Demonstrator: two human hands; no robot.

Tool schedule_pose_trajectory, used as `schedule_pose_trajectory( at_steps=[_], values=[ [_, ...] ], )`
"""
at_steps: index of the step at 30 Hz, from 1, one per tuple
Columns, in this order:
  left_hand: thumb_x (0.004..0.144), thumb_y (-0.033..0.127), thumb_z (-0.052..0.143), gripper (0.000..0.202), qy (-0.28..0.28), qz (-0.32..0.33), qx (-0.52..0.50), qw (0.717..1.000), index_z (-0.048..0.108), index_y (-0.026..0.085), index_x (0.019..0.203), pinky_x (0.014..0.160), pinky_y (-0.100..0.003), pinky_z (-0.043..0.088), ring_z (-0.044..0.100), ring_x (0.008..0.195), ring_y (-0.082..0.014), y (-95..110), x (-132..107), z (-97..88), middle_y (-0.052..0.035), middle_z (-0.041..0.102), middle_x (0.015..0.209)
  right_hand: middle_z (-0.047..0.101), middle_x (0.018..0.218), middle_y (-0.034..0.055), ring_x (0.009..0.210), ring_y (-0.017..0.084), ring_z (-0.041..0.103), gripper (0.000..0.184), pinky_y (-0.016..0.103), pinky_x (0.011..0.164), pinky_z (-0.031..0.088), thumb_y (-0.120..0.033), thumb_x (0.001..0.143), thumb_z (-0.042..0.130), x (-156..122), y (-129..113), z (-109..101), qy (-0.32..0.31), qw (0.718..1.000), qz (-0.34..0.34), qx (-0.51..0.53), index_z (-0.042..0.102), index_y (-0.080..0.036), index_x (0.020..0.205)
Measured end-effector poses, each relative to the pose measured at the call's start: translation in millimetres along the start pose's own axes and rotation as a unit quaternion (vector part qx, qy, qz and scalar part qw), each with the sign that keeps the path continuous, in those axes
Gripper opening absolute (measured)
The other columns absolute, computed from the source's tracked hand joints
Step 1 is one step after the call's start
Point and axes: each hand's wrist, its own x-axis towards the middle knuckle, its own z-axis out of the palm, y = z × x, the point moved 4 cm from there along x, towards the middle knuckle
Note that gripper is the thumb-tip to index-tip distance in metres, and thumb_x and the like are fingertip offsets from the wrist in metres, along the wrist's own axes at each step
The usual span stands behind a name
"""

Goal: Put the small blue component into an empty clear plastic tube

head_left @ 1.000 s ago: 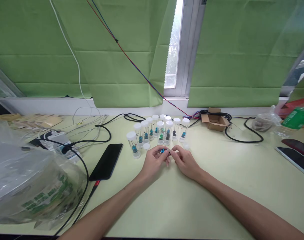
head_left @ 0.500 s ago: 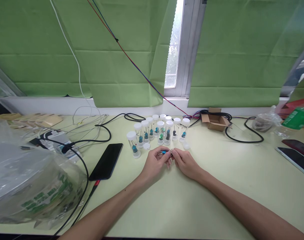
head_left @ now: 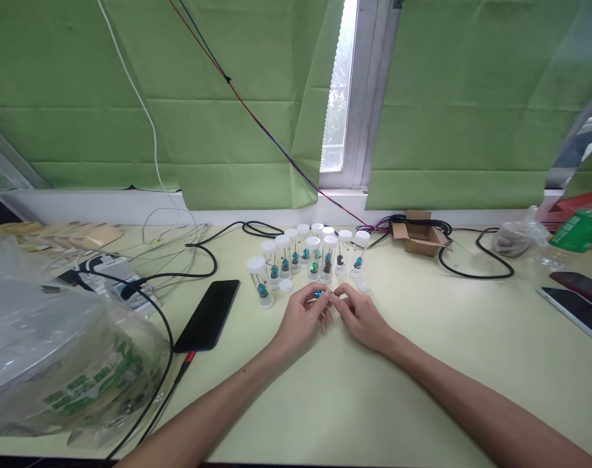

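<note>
My left hand (head_left: 301, 317) and my right hand (head_left: 361, 315) meet fingertip to fingertip on the pale green table (head_left: 422, 364). Between them they pinch a small blue part (head_left: 318, 294) with thin metal legs. Just beyond the fingers stands a cluster of several clear vials with white caps (head_left: 308, 257), each holding a small blue, green or dark part. Two loose white caps (head_left: 286, 285) (head_left: 363, 285) lie on the table beside the vials.
A black phone (head_left: 208, 314) lies left of my hands with black cables (head_left: 198, 257) around it. A large plastic bag (head_left: 56, 351) fills the left. An open cardboard box (head_left: 417, 238) sits behind, and more phones (head_left: 576, 299) lie at the right edge.
Both hands have shifted slightly away from me toward the vials, still pinching the blue part between them.
</note>
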Motion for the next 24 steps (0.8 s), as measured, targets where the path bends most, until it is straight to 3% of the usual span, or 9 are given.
schedule_pose_trajectory(
  at_steps=[5, 11, 19, 24],
  values=[
    [0.082, 0.048, 0.056, 0.031, -0.001, -0.022, 0.01, 1.0, 0.06, 0.018, 0.09, 0.042, -0.021, 0.04, 0.048, 0.044, -0.0096, -4.5, 0.4, -0.7, 0.0042, 0.049, 0.052, 0.042, 0.05, -0.0078, 0.044, 0.009, 0.028, 0.024, 0.023, 0.045, 0.023, -0.039, 0.095, 0.037, 0.3, 0.3, 0.0, 0.0, 1.0, -0.002, -0.006, 0.045, -0.019, 0.083],
    [0.088, 0.049, 0.046, 0.035, 0.002, -0.035, -0.051, 0.998, 0.059, 0.017, 0.087, 0.042, -0.02, 0.038, 0.047, 0.047, -0.008, -8.4, 1.7, -1.7, 0.0031, 0.047, 0.059, 0.04, 0.05, -0.008, 0.044, 0.009, 0.028, 0.021, 0.023, 0.046, 0.022, -0.037, 0.095, 0.037, -0.1, -0.1, 0.7, 0.0, 1.0, 0.0, -0.01, 0.044, -0.02, 0.084],
    [0.089, 0.046, 0.046, 0.034, -0.003, -0.033, -0.047, 0.998, 0.06, 0.016, 0.088, 0.044, -0.021, 0.039, 0.048, 0.05, -0.0089, -9.8, 1.7, -2.7, 0.002, 0.048, 0.059, 0.04, 0.051, -0.0077, 0.045, 0.009, 0.027, 0.022, 0.023, 0.045, 0.023, -0.037, 0.095, 0.036, -0.6, 2.6, 1.2, -0.007, 1.0, 0.006, -0.009, 0.045, -0.02, 0.085],
    [0.09, 0.046, 0.045, 0.035, -0.011, -0.029, -0.022, 0.999, 0.061, 0.015, 0.089, 0.045, -0.021, 0.039, 0.047, 0.05, -0.0088, -7.9, 1.4, -1.7, 0.0014, 0.049, 0.058, 0.037, 0.052, -0.0065, 0.048, 0.01, 0.029, 0.03, 0.024, 0.048, 0.025, -0.037, 0.096, 0.036, 0.2, 5.5, 0.9, 0.007, 0.999, -0.005, -0.035, 0.041, -0.02, 0.072]
  ],
)
